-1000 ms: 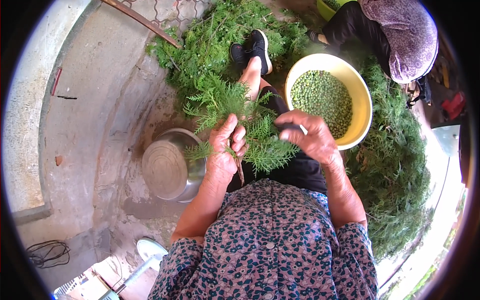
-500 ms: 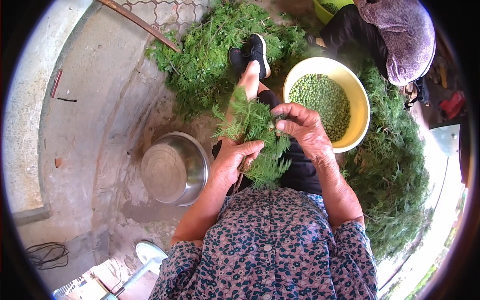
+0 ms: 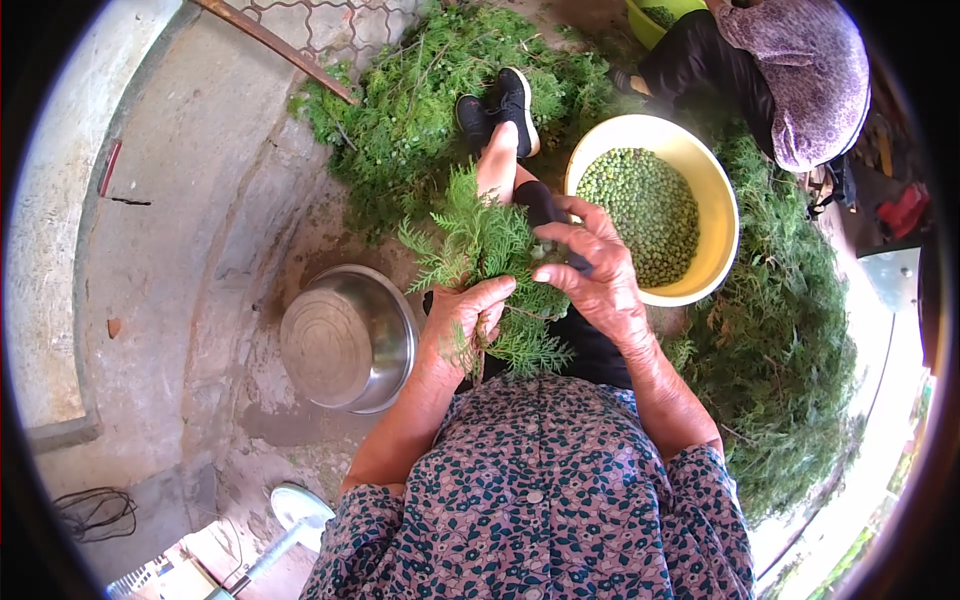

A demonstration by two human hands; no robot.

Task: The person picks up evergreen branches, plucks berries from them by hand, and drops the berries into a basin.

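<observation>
My left hand (image 3: 462, 318) is closed round the stems of a leafy evergreen sprig (image 3: 470, 235), held over my lap. Its flat green fronds fan out above and below the thumb. At the sprig's right side is my right hand (image 3: 597, 275), thumb and forefinger parted around a few small pale green cones (image 3: 543, 248); whether the fingertips touch them is hard to see. Just beyond that hand stands a yellow tub (image 3: 722, 215) holding a heap of small round green cones (image 3: 640, 210).
An upturned metal basin (image 3: 330, 340) rests on the floor to my left. Cut evergreen branches (image 3: 400, 100) are piled around my shoes, with another heap (image 3: 780, 340) to the right. Another person (image 3: 810, 80) sits at the far right near a lime-green tub (image 3: 648, 28). A wooden strip (image 3: 275, 45) lies far left.
The right thumb and forefinger have spread apart from a pinch, and the hand has shifted slightly left. The sprig and my left hand have moved a little left.
</observation>
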